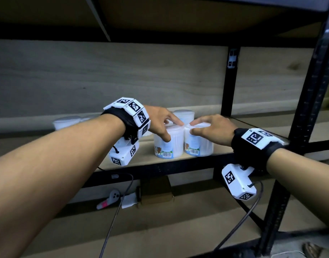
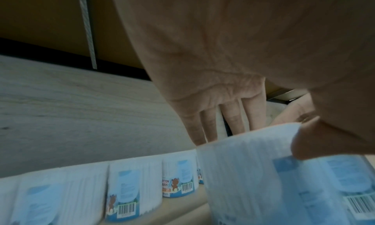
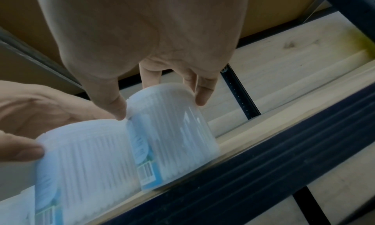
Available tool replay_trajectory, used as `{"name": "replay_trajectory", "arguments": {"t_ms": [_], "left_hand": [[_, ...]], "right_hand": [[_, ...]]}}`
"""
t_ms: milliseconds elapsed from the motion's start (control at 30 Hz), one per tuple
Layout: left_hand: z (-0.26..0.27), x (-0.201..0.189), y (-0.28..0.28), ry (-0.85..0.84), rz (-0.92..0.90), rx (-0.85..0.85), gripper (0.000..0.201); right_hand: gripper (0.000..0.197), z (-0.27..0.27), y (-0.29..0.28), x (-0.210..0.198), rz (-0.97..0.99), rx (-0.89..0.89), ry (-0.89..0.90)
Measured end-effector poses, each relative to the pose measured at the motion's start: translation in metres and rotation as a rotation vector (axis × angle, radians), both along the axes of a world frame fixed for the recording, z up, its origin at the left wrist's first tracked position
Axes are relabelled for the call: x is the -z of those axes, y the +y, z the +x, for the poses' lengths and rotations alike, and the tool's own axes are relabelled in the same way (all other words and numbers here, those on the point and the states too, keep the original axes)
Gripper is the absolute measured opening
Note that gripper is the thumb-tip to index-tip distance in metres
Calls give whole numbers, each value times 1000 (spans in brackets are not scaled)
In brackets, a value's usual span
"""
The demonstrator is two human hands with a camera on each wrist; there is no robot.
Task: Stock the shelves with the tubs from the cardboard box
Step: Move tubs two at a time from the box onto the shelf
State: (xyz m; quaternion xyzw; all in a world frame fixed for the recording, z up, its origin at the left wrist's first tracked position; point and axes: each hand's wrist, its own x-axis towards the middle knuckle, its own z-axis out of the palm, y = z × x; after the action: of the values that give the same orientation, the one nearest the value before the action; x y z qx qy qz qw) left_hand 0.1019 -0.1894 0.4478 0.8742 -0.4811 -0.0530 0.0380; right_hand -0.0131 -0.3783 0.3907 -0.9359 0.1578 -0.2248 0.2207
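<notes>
Two white tubs with blue labels stand side by side at the front edge of the shelf board [image 1: 141,157]. My left hand [image 1: 171,130] holds the left tub [image 1: 171,148], thumb on its front and fingers over the lid. The right tub [image 1: 199,146] is held the same way by my right hand [image 1: 193,127]. In the left wrist view the left hand [image 2: 251,137] clasps the left tub [image 2: 263,172]. The right wrist view shows the right hand [image 3: 160,106] around the right tub [image 3: 172,132], touching the left tub [image 3: 85,156].
More tubs stand at the back of the shelf [image 1: 184,114], [image 1: 66,121], and in a row to the left [image 2: 129,188]. Black uprights [image 1: 230,81], [image 1: 312,90] frame the bay. On the lower shelf lie a small cardboard box [image 1: 156,190] and a controller [image 1: 111,198].
</notes>
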Motion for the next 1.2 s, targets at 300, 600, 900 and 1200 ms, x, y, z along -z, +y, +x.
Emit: {"name": "replay_trajectory", "arguments": {"t_ms": [300, 600, 900, 1200], "left_hand": [[-12, 23, 0, -194, -129, 44, 61], [-30, 22, 8, -342, -221, 61, 38], [-20, 23, 10, -285, -295, 80, 32], [12, 22, -6, -202, -309, 55, 30]], "right_hand": [[28, -14, 9, -4, -204, -39, -19], [31, -33, 17, -11, -407, -95, -103], [30, -20, 16, -14, -410, -65, -125], [28, 6, 1, -16, -304, -61, -111]]}}
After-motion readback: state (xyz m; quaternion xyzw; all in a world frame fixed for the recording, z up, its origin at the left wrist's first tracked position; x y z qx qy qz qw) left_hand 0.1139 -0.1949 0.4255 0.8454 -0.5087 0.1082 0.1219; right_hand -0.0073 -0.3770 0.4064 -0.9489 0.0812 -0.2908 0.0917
